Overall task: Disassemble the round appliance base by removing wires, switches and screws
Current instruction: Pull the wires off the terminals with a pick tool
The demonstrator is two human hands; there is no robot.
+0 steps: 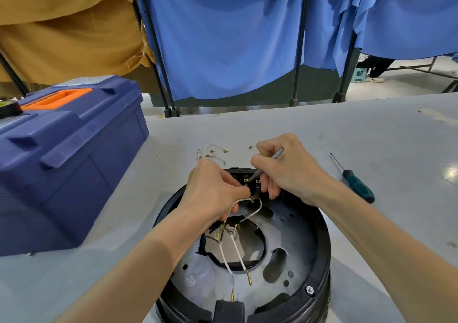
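tabletop: grey, carries everything; blue toolbox at 9 o'clock of the work, well apart from it.

appliance base: round, black rim with a grey metal plate inside, at 6 o'clock on the tabletop, right under both hands. Looks rigid and fairly heavy, so it should sit put; best steadied by the rim, plate cut-outs may have sharp edges.

left hand: grip pressed together, pinching a white wire at the terminal end, at 12 o'clock of the base.

right hand: grip closed round a thin metal tool, tip down at the black switch block.

switch block: hard plastic with small brass tabs, looks brittle; pry gently.

white wires: thin, limp, light, two ends lying loose toward 6 o'clock. Take them by the brass connectors, not the insulation, which could slip or tear.

removed wires: small pile on the tabletop just past the base at 12 o'clock.

green screwdriver: lies idle at 3 o'clock, near the right forearm.

hex bolt: on the rim at 5 o'clock, not yet out; needs a driver, too small for fingers.
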